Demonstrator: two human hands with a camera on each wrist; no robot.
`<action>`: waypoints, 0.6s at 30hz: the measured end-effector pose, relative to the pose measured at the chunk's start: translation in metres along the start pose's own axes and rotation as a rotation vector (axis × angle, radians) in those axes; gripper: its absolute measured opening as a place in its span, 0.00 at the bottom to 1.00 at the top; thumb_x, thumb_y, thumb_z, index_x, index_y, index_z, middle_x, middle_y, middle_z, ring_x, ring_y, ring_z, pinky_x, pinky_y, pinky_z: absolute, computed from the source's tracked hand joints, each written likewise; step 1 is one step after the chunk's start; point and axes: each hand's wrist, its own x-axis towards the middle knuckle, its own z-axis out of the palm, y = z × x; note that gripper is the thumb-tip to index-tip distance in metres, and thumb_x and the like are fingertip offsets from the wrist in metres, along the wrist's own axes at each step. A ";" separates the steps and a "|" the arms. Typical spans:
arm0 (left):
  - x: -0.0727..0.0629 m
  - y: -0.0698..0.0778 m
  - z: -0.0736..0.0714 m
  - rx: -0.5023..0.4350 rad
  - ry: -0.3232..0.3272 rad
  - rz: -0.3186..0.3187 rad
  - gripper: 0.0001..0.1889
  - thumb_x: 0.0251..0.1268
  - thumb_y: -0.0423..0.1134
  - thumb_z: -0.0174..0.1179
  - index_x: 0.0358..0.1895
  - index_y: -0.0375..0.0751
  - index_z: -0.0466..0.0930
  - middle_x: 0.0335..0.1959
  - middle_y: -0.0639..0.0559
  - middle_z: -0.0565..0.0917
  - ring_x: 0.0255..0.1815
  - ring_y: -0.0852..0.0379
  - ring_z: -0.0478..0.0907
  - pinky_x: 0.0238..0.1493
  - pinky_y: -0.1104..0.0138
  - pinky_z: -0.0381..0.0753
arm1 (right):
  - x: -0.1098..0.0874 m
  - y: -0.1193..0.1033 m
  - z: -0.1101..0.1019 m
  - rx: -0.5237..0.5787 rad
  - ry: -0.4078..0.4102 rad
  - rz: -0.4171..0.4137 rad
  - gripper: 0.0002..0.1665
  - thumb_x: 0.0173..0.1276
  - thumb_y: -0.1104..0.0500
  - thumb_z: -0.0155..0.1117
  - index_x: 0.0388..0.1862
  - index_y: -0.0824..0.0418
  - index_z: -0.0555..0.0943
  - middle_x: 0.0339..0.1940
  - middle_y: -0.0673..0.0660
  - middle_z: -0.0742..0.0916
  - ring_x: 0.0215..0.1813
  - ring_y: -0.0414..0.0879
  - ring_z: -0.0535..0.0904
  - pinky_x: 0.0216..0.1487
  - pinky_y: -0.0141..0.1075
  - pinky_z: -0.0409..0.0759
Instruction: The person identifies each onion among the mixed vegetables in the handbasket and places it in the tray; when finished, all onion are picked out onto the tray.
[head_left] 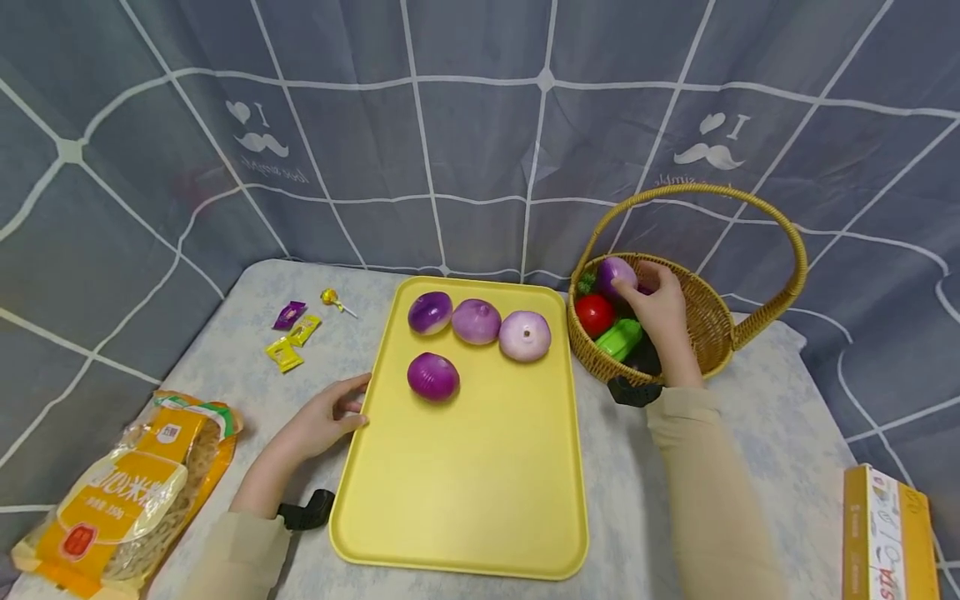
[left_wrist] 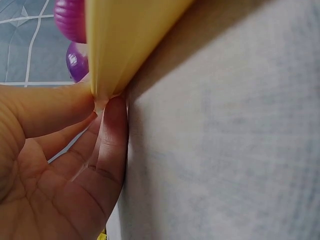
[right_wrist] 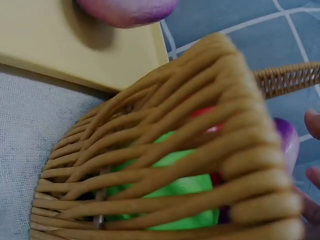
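My left hand pinches the left rim of a yellow tray, thumb above and fingers beneath, as the left wrist view shows. On the tray, three purple onions, a dark one, a paler one and a whitish one, form a row; a magenta one lies below them. Over the wicker basket, my right hand has its thumb right at another purple onion. Its other fingertips stand slightly apart from that onion in the right wrist view.
A red tomato and a green vegetable lie in the basket, under its arched handle. Wrapped candies and a lollipop lie left. A food bag and a yellow box flank the table.
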 end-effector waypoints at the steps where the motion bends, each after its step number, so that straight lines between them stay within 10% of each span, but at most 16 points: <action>1: -0.001 0.000 0.000 0.000 0.001 -0.002 0.34 0.70 0.31 0.58 0.76 0.33 0.56 0.69 0.32 0.67 0.55 0.44 0.76 0.53 0.57 0.76 | 0.000 0.001 0.001 -0.004 -0.001 0.010 0.45 0.68 0.43 0.65 0.75 0.64 0.62 0.70 0.67 0.72 0.71 0.60 0.68 0.71 0.51 0.68; 18: 0.002 -0.001 0.002 -0.001 -0.013 0.001 0.34 0.69 0.29 0.57 0.76 0.31 0.55 0.68 0.31 0.67 0.54 0.44 0.75 0.49 0.63 0.76 | 0.016 0.009 0.032 -0.155 0.085 -0.036 0.41 0.64 0.56 0.70 0.71 0.66 0.64 0.69 0.67 0.72 0.71 0.62 0.66 0.75 0.53 0.62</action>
